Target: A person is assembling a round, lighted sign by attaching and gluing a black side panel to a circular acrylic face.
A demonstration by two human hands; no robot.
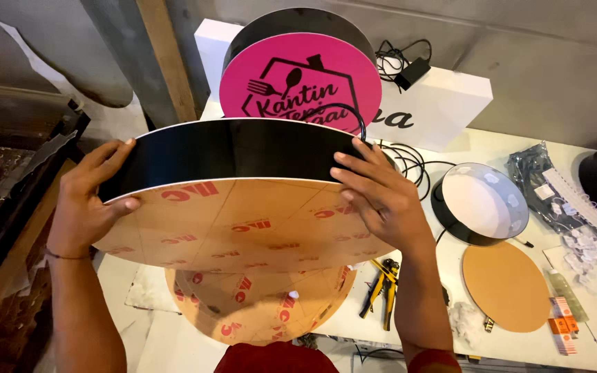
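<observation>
Held part: round sign drum [236,200], black rim band, face covered in brown protective paper with red marks; lifted above the bench [464,148], tilted toward the camera.
Below it: second paper-faced disc [260,304], partly hidden by the drum.
Left hand [88,204]: fingers curled over the rim's left side, thumb on the paper face, closed on the drum.
Right hand [381,197]: fingers [354,169] spread flat across the band's right side, clasping the drum; a black cable [354,121] runs just above them.
Handling note: likely best to keep both grips opposite each other and press on the rim, not the paper face, so the band doesn't flex.
Behind: pink round sign [302,79] leaning on a white box sign [443,103].
Right of drum: open black-rimmed drum [481,204], plain brown disc [506,287], yellow-handled pliers [381,287].
</observation>
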